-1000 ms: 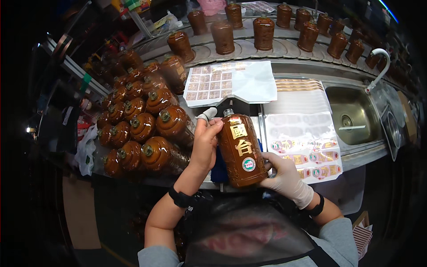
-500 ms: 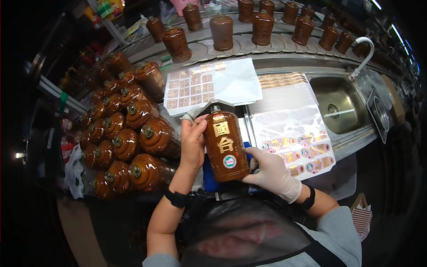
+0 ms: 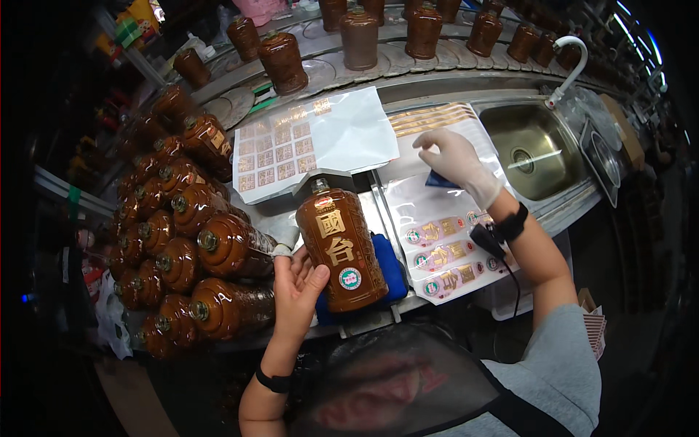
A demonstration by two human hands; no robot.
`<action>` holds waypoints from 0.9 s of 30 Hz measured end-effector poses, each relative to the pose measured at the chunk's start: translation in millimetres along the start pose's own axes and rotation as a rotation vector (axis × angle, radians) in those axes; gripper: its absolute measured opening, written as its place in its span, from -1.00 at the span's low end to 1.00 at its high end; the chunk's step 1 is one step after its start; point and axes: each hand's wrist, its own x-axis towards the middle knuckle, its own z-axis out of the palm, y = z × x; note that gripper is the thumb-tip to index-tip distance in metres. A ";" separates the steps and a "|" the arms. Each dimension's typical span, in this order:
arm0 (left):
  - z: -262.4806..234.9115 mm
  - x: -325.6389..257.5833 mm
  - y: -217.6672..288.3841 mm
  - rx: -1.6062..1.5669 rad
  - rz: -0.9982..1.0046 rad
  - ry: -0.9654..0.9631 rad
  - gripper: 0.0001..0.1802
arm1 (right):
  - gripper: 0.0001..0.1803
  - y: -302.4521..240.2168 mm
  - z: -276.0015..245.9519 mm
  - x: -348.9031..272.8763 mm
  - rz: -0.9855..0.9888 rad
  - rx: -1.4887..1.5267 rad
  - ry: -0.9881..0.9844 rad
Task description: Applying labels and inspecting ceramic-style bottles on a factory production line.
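Note:
A brown glazed bottle with gold characters and a round green-and-white sticker lies neck away from me on a blue pad. My left hand is closed on its lower left side, thumb on the front; one fingertip has a white cover. To the right, my right hand, in a white glove, is over a sheet of labels with pink, gold and green stickers. A dark blue flat piece shows under its curled fingers, apparently held; thumb and forefinger point left.
Several brown bottles lie stacked at the left. A sheet of small gold stickers lies beyond the bottle. More bottles stand on a curved conveyor at the back. A steel sink with a white tap is at the right.
My right hand has left the bottle and moved right and away, over the label sheet. The bottle has come down onto the blue pad, and my left hand has slid to its lower side.

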 end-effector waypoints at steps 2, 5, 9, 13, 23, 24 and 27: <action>-0.3 0.9 -0.6 -0.004 -0.014 -0.003 -0.18 | -0.77 19.9 14.7 35.7 -0.015 -0.094 0.014; -1.0 -0.6 -2.6 -0.014 0.003 0.027 -0.19 | -0.77 33.0 33.2 68.7 0.035 -0.238 -0.036; -3.4 -1.9 -6.7 -0.090 -0.042 0.035 -0.09 | -0.77 34.1 43.7 79.6 0.028 -0.266 -0.076; -5.9 -0.5 -8.8 -0.080 -0.035 0.028 -0.08 | -0.81 30.0 43.8 78.7 0.018 -0.254 -0.091; -4.3 -1.4 -12.1 -0.049 -0.014 0.047 -0.19 | -0.89 38.8 33.8 66.8 0.040 -0.059 -0.037; -4.0 -2.5 -11.4 -0.054 -0.014 0.047 -0.19 | -0.89 42.4 28.2 63.1 0.027 -0.062 -0.012; -6.2 0.4 -11.7 -0.042 -0.008 0.045 -0.20 | -0.88 51.4 10.5 56.5 -0.029 0.234 0.062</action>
